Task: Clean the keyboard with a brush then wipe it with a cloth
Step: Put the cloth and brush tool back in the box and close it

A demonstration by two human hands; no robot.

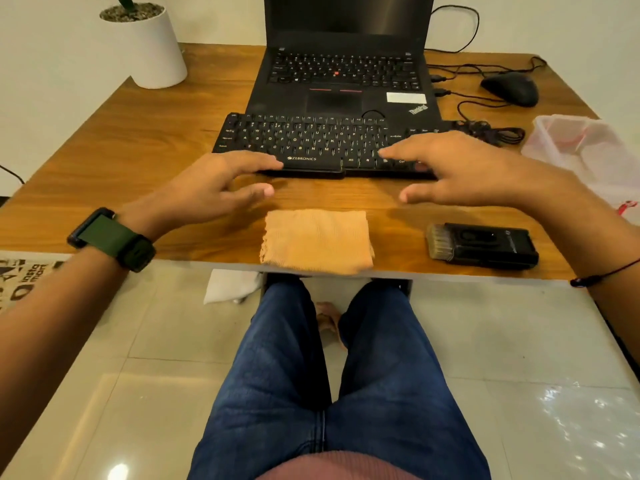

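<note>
A black Zebronics keyboard lies on the wooden desk in front of an open laptop. My left hand is at its front left edge, fingers stretched over the edge, thumb below it. My right hand covers its right part, fingers straight on the keys, thumb in front of the edge. Neither hand curls round anything. A folded orange cloth lies at the desk's near edge between my hands. A black brush with pale bristles on its left end lies to the cloth's right.
The black laptop stands open behind the keyboard. A mouse and tangled cables lie at the right rear. A clear plastic box sits at the right edge, a white plant pot at the far left.
</note>
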